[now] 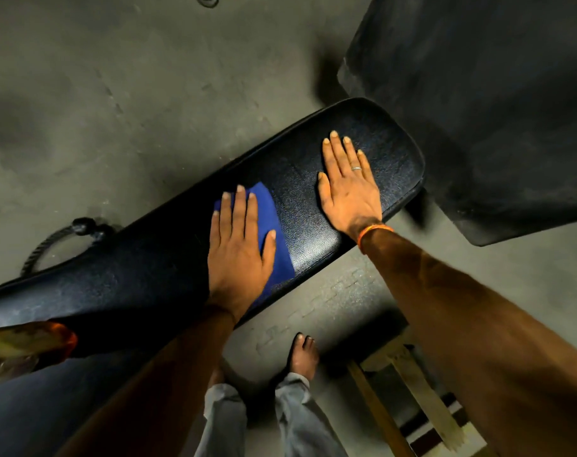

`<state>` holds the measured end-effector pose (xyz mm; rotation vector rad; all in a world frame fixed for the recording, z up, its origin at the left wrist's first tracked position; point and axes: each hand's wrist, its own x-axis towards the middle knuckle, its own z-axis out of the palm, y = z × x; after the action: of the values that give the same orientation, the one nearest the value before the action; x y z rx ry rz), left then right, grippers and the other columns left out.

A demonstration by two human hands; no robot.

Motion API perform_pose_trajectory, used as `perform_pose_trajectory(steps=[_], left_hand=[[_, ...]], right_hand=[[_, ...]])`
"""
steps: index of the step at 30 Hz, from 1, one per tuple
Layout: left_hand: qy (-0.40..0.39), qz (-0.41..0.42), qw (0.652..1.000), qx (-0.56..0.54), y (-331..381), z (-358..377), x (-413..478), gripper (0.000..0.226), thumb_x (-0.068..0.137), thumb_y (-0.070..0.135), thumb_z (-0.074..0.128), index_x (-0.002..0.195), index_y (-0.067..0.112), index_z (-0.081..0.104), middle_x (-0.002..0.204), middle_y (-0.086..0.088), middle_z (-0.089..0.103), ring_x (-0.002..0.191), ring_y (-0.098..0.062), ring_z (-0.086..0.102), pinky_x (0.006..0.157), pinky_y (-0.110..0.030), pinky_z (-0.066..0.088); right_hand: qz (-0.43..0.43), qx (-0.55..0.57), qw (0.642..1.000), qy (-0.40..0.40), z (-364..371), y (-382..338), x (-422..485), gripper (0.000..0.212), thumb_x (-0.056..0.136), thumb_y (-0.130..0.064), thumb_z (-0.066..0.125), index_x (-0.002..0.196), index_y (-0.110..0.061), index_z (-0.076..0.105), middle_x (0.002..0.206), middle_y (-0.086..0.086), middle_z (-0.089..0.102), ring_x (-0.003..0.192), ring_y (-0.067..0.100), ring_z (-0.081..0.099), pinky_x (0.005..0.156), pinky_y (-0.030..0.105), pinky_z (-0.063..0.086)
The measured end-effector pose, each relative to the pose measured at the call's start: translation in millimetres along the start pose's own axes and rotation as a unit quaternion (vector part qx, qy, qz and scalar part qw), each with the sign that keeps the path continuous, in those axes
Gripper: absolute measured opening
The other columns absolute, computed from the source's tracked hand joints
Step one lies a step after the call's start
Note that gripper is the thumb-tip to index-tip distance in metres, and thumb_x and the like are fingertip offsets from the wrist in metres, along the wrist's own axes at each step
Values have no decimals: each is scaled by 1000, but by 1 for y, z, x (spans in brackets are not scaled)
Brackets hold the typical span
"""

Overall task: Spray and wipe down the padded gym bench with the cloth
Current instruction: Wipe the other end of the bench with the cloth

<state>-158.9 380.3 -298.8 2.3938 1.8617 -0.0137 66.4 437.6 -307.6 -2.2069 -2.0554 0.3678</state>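
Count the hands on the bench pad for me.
2. The left hand presses flat on the blue cloth at mid-pad; the right hand lies flat on the bare bench pad nearer its rounded end. None hidden.

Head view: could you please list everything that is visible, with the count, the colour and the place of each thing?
bench: one, black, padded, diagonal across the middle
cloth: one, blue, flat on the bench
mat: one, black, thick, upper right
rope: one, black, on the floor beyond the bench, left
wooden frame: one, pale, lower right
blurred object: one, yellow-orange, lower left, unclear
floor: grey, all around
trouser legs: two, grey, bottom centre
foot: one plainly seen, bare, beside the bench
left hand: flat on the cloth
right hand: flat on the bare bench, silver ring, orange wristband
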Motion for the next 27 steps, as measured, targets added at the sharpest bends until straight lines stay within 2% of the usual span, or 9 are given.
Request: perform_pose_trajectory(steps=[3, 4, 7, 9, 13, 16, 18, 23, 27], left_hand=[[5, 49, 999, -1, -21, 2, 17, 68, 105, 48, 29, 160, 9, 24, 168, -13, 22, 155, -34, 20, 125, -48, 22], [16, 36, 999, -2, -25, 3, 34, 68, 105, 49, 29, 160, 9, 26, 167, -14, 25, 154, -35, 24, 124, -49, 24], [24, -70, 997, -33, -26, 5, 72, 68, 105, 50, 27, 159, 8, 28, 164, -15, 32, 151, -38, 29, 123, -51, 26], [26, -92, 995, -37, -17, 7, 67, 68, 105, 49, 26, 159, 8, 26, 165, -15, 30, 152, -38, 28, 124, -51, 24], [20, -49, 999, 8, -14, -7, -8, 69, 106, 48, 21, 162, 10, 15, 170, -13, 13, 157, -33, 12, 127, -48, 16], [-23, 30, 999, 12, -20, -2, -28, 69, 105, 49, 24, 162, 11, 17, 170, -11, 13, 158, -31, 10, 126, -49, 19], [-5, 46, 999, 6, -37, -3, -2, 68, 104, 48, 26, 161, 12, 21, 169, -11, 18, 157, -32, 15, 125, -49, 22], [27, -96, 994, -37, -51, 3, 55, 68, 104, 51, 27, 159, 11, 29, 164, -13, 31, 152, -37, 28, 124, -50, 24], [36, -99, 994, -20, -40, 0, 13, 68, 106, 49, 26, 161, 11, 19, 168, -13, 20, 155, -35, 19, 126, -49, 19]], right_hand=[[-4, 0, 1000, 15, 3, 1, -2, 64, 107, -38, 23, 166, -15, 17, 175, 3, 11, 162, 22, 8, 132, 42, 10], [-8, 2, 1000, 19, 3, 2, -1, 63, 107, -38, 24, 166, -15, 18, 175, 3, 12, 162, 22, 9, 132, 42, 10], [-12, -1, 1000, 16, 6, 3, -3, 63, 107, -37, 25, 166, -16, 18, 174, 3, 12, 162, 23, 10, 132, 41, 9], [-2, -5, 1000, 17, 5, 3, -1, 62, 107, -36, 26, 166, -16, 18, 174, 3, 12, 162, 23, 9, 132, 41, 9], [10, -3, 1000, 17, -7, -14, -4, 63, 106, -35, 24, 165, -14, 18, 174, 4, 12, 162, 23, 10, 132, 43, 10], [32, 6, 999, -3, -1, -23, -13, 66, 105, -37, 21, 165, -11, 15, 175, 7, 8, 162, 25, 8, 132, 44, 9], [7, -4, 1000, 0, 4, -37, -21, 67, 105, -38, 21, 165, -10, 14, 175, 7, 7, 162, 25, 7, 132, 42, 8], [-3, -24, 1000, 18, 17, -39, -23, 65, 106, -37, 25, 165, -11, 17, 174, 7, 11, 162, 24, 11, 131, 42, 12], [8, -25, 999, 17, 12, -45, -25, 64, 106, -36, 25, 165, -11, 17, 175, 6, 10, 162, 24, 10, 131, 43, 12]])
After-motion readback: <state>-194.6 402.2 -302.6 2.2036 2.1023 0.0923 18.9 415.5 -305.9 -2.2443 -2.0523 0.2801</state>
